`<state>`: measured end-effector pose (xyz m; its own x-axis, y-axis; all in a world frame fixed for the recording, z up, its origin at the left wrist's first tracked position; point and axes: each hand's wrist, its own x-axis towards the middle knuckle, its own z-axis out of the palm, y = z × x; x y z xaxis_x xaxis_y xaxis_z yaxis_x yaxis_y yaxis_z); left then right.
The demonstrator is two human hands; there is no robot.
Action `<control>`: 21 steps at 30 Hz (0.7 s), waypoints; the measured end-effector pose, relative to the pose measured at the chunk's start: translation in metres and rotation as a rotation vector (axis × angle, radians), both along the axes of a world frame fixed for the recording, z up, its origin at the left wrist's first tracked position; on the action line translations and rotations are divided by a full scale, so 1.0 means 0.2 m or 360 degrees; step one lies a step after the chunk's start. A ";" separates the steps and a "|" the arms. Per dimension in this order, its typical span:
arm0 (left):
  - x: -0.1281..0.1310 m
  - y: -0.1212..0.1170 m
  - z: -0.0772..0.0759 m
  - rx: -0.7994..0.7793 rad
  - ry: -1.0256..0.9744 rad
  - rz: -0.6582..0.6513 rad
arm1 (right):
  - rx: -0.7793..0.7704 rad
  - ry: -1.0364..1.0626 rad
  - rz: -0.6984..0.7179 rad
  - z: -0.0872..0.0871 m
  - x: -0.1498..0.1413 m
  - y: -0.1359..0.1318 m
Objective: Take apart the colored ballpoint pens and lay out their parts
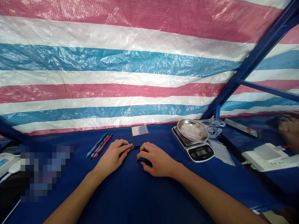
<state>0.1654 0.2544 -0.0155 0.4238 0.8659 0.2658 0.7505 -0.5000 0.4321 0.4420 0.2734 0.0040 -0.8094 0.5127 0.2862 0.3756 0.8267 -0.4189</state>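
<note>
Pen-like dark rod (135, 147) spans the gap between your hands, just in front of you on the blue bench (121, 199). Your left hand (116, 154) pinches its left end, thumb and fingertips nearly together. Your right hand (156, 158) is half curled at the other end; you cannot tell whether it grips. Three pens (99, 145) lie beside your left hand.

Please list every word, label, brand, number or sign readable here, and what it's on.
Nothing reads with certainty.
Digital scale: characters around its display and button signs, too small to read.
Display: no legible digits.
White device at far left: blue label, too small.
Phone: nothing legible on its screen.
</note>
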 end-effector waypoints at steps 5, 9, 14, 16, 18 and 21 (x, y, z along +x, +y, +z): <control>0.00 0.00 0.00 0.0019 -0.0020 -0.0013 | -0.0110 0.0121 0.0101 -0.02 0.03 0.04; 0.00 0.00 0.01 0.0016 0.0000 -0.0041 | -0.0316 0.0200 0.0005 -0.03 0.08 0.10; -0.01 0.00 0.01 0.0033 -0.0008 -0.0057 | -0.0321 0.0189 -0.0205 -0.01 0.17 0.18; -0.01 0.00 0.01 0.0039 -0.0016 -0.0055 | -0.0300 0.0193 -0.0266 -0.01 0.19 0.21; -0.01 0.00 0.00 0.0049 -0.0027 -0.0055 | -0.0288 0.0197 -0.0286 -0.01 0.20 0.22; -0.01 0.00 0.00 0.0067 -0.0036 -0.0056 | -0.0264 0.0201 -0.0284 -0.02 0.19 0.22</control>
<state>0.1628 0.2543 -0.0155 0.4476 0.8383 0.3113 0.7224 -0.5442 0.4266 0.4809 0.3180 -0.0008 -0.6653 0.6922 0.2796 0.4451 0.6685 -0.5959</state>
